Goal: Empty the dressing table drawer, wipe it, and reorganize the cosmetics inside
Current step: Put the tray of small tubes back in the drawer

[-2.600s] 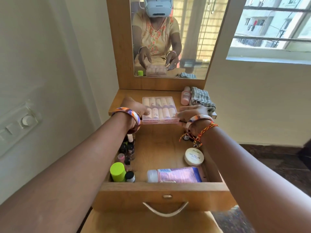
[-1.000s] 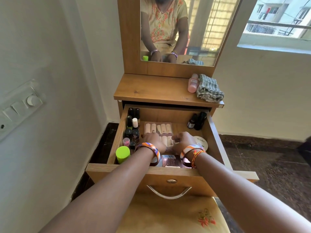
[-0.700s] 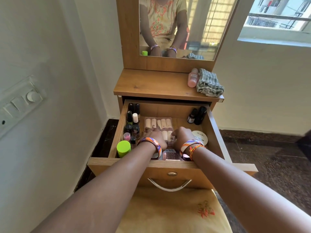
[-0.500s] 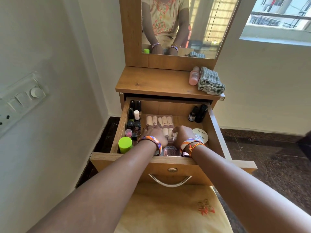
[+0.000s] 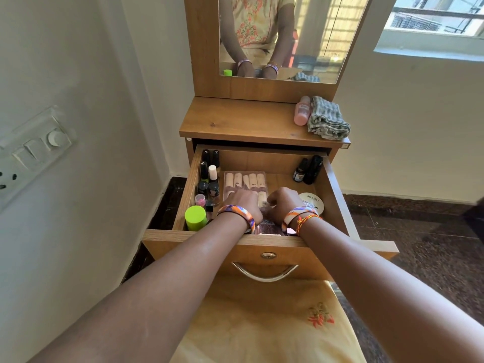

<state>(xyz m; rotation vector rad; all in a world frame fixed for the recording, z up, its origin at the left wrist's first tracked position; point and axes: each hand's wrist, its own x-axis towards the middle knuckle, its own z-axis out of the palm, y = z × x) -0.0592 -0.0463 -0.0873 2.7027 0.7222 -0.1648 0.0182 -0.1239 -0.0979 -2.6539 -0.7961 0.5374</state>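
Note:
The wooden drawer (image 5: 335, 195) stands pulled out. A clear case of pale tubes (image 5: 246, 180) lies flat in its middle. My left hand (image 5: 243, 203) and my right hand (image 5: 281, 201) hold the case's near end with bent fingers, which hide that end. Small nail polish bottles (image 5: 209, 176) line the left wall, with a lime-green capped jar (image 5: 195, 218) at the near left corner. A white round tin (image 5: 313, 203) sits right of my right hand. Two dark bottles (image 5: 309, 169) stand at the back right. A pink bottle lying flat (image 5: 267, 229) shows under my wrists.
On the dressing table top (image 5: 243, 121) a pink bottle (image 5: 301, 113) lies beside a folded striped cloth (image 5: 327, 119) at the right. The mirror (image 5: 314, 35) rises behind. A wall with a switch plate (image 5: 34, 148) is close on the left. Yellow fabric (image 5: 262, 323) lies below the drawer front.
The clear case went from the table top down into the drawer with both hands on it. Over the last second my hands have stayed at its near end.

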